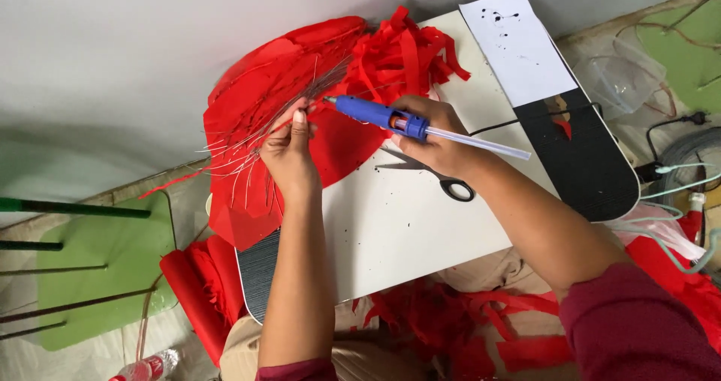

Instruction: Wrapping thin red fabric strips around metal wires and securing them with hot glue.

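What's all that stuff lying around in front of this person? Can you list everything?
glue gun: one, blue, clear stick at its back, in the right hand
red sheets: several, on the board's left end
thin wires: a bundle, grey, across the red sheets
red strips: a heap, top centre
scissors: one, black handles, on the board
white board: one, over the lap
green sheet: one, lower left
left hand: pressing the wires
right hand: gripping the glue gun
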